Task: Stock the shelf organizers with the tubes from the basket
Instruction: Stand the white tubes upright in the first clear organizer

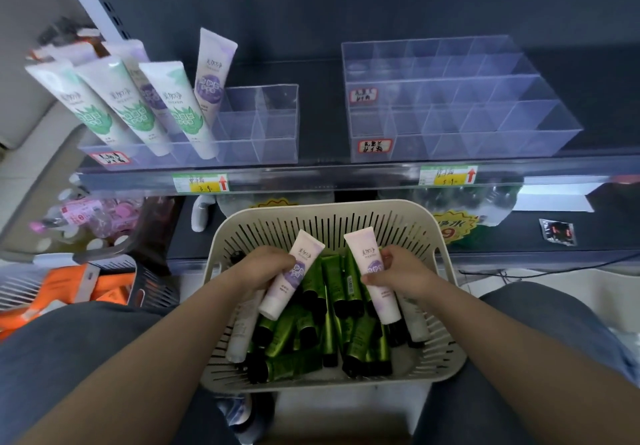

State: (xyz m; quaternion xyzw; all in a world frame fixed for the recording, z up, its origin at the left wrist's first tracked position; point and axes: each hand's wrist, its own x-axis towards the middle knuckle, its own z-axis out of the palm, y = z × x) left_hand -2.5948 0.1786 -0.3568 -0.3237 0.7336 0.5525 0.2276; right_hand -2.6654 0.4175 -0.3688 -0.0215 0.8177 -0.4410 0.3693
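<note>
A beige slotted basket (446,292) sits between my knees, filled with several dark green tubes (332,288) and a few white ones. My left hand (259,269) grips a white tube with a purple print (294,274) above the basket. My right hand (401,276) grips a second white and purple tube (372,264) beside it. On the shelf, the left clear organizer (270,125) holds several upright white tubes (173,112) with green or purple prints in its left part. The right clear organizer (485,108) has only bare compartments.
The shelf edge (311,177) carries green and yellow price tags. A dark crate (152,285) with orange packs stands on the floor at the left. Pink packaged goods (90,216) lie on the lower shelf. My knees flank the basket.
</note>
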